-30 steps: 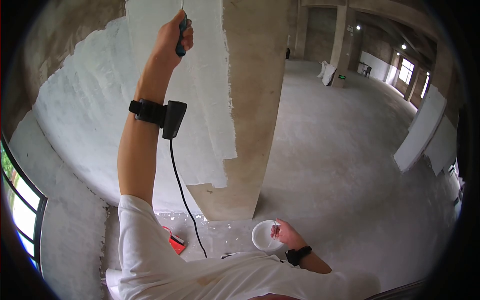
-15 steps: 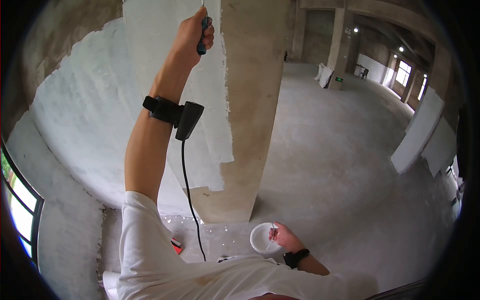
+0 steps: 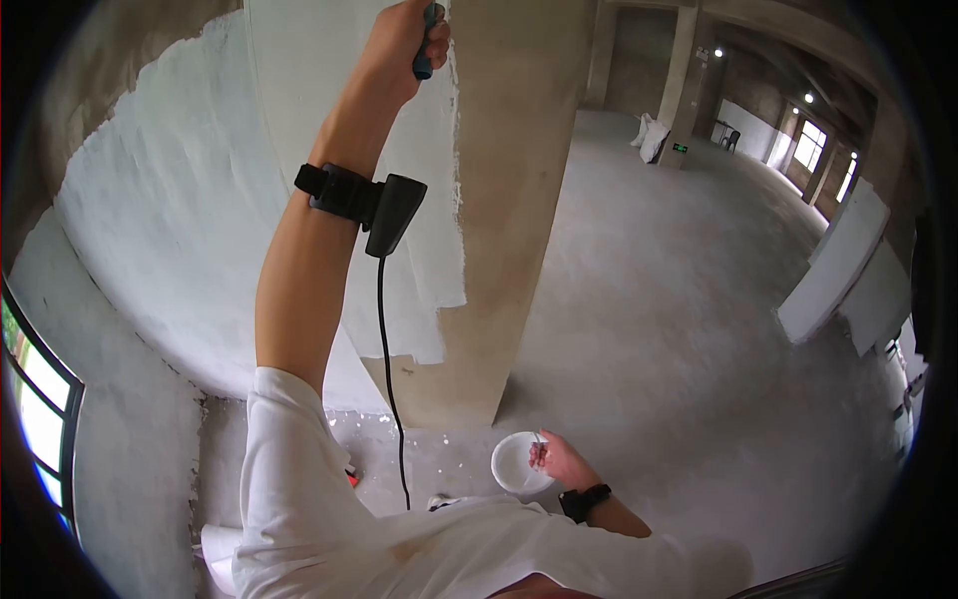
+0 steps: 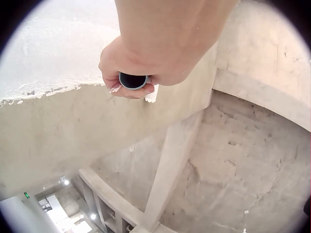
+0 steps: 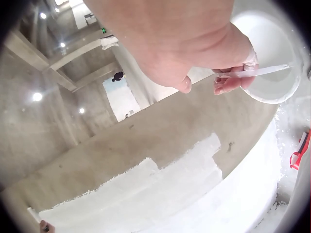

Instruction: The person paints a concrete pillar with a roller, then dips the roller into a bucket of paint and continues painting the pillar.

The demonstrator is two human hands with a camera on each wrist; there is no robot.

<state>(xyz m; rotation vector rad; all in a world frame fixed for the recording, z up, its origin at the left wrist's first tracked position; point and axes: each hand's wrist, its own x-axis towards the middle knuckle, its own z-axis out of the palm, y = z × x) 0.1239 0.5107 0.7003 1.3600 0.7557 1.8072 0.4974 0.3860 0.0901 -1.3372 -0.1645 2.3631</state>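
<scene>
My left hand (image 3: pixel 399 40) is raised high in front of the partly white-coated column. It grips the dark blue-green handle (image 3: pixel 424 65) of a putty knife, whose blade is above the head view. The handle's round end (image 4: pixel 133 81) faces the camera in the left wrist view. A pale blade edge (image 5: pixel 34 213) shows beside that hand in the right wrist view. Low down, my right hand (image 3: pixel 564 461) has its fingers curled round a thin, white-smeared flat strip (image 5: pixel 265 71), seen edge-on; I cannot tell its kind. Behind the strip is a white bucket (image 3: pixel 509 469).
Bare concrete (image 3: pixel 509 200) borders the white coat (image 3: pixel 419 240) on the column. A red object (image 5: pixel 301 150) lies on the spattered floor by the column's base. A cable (image 3: pixel 387 339) hangs from the left wrist camera. A window (image 3: pixel 40 399) is at far left.
My left hand has moved right and slightly up with the putty knife, toward the ragged edge of the white coat. My right hand keeps its hold near the bucket.
</scene>
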